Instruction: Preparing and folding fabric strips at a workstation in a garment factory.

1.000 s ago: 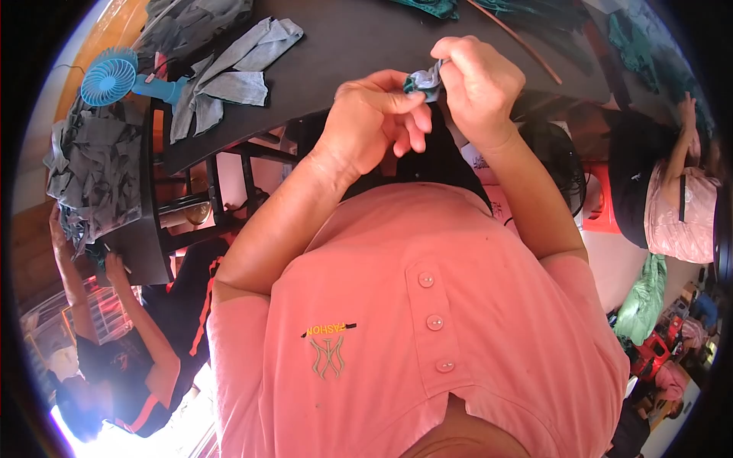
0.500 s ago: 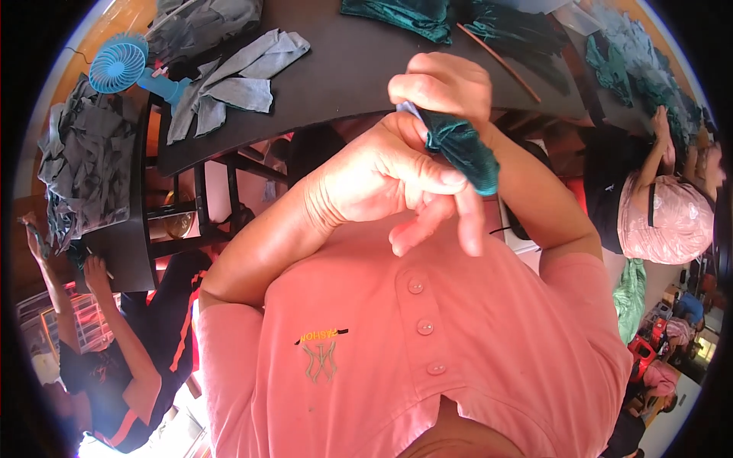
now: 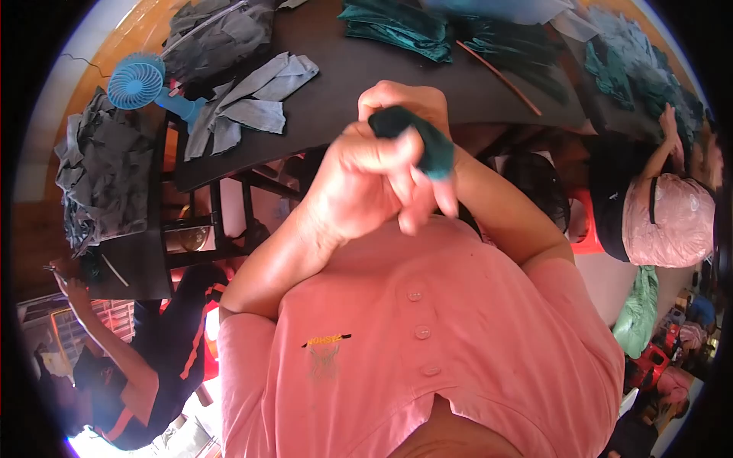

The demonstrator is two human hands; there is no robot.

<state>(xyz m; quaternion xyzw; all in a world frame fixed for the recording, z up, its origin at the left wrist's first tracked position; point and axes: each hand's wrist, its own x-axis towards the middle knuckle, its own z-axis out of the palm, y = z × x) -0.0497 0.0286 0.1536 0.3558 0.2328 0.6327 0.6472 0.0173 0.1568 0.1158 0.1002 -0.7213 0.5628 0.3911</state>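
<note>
A small piece of dark green ribbed cloth [image 3: 432,146] is bunched between my two hands, above the front edge of the dark table. My left hand [image 3: 355,174] has its thumb pressed on the cloth, while its lower fingers hang loosely below and are smeared by motion. Beyond it my right hand [image 3: 406,98] is curled into a fist at the cloth's far end. Its fingertips are hidden. Farther off on the table lie a folded stack of dark green cloth [image 3: 393,30] and several grey cloth strips [image 3: 256,114].
A blue fan [image 3: 137,80] stands left, near a heap of grey cloth pieces [image 3: 107,175]. A thin brown stick [image 3: 500,79] lies on the table [image 3: 328,84]. One person [image 3: 130,382] works at the left; another [image 3: 664,217] is at the right, beside bluish-green cloth [image 3: 637,61].
Both hands have shifted left with the green cloth, which is more bunched. Its pale edge no longer shows. The whole view has shifted slightly. The left person's hands have moved.
</note>
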